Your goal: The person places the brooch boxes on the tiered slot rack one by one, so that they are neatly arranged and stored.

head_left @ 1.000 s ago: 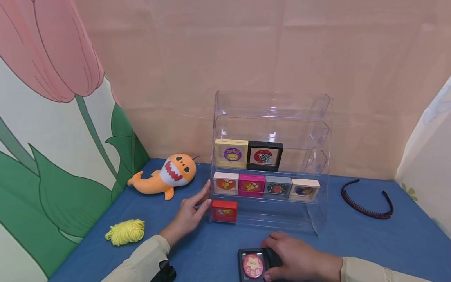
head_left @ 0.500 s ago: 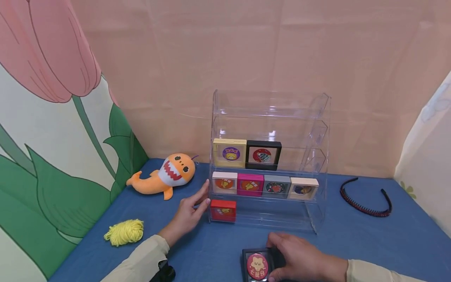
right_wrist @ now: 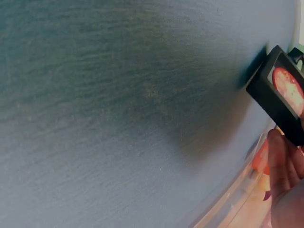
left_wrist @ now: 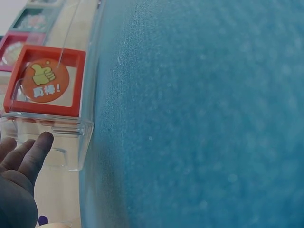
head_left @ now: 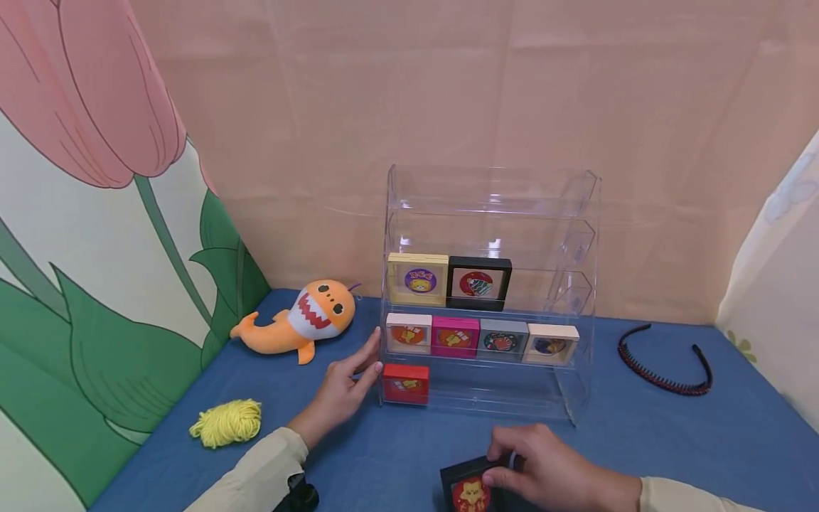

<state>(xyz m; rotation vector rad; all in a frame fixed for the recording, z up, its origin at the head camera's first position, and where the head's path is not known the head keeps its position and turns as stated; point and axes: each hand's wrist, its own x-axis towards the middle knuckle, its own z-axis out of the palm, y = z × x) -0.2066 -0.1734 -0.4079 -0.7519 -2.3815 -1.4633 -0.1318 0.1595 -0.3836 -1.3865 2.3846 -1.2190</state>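
Note:
My right hand [head_left: 555, 466] pinches a small black square frame [head_left: 458, 475] by its upper right corner, at the bottom of the head view. A red round sticker with a cartoon animal shows in it; its lower part is cut off. The right wrist view has the same frame [right_wrist: 266, 97] tilted, its near edge above the blue cloth. With fingers nearly straight, my left hand [head_left: 342, 391] rests against the left side of a clear acrylic tiered rack [head_left: 493, 391]. Close to those fingers, a red frame [left_wrist: 78, 90] with a thumbs-up sticker stands on the lowest tier.
On the middle tier are white, pink [head_left: 455, 336], grey and cream [head_left: 552, 344] frames. Above them stand a yellow frame [head_left: 418, 278] and a black one [head_left: 478, 283]. An orange plush shark [head_left: 301, 316] and yellow yarn [head_left: 227, 423] lie left, a dark headband [head_left: 668, 382] right.
The black frame has shifted slightly right and turned in my right hand, whose grip has moved to the corner. My left hand stays against the rack.

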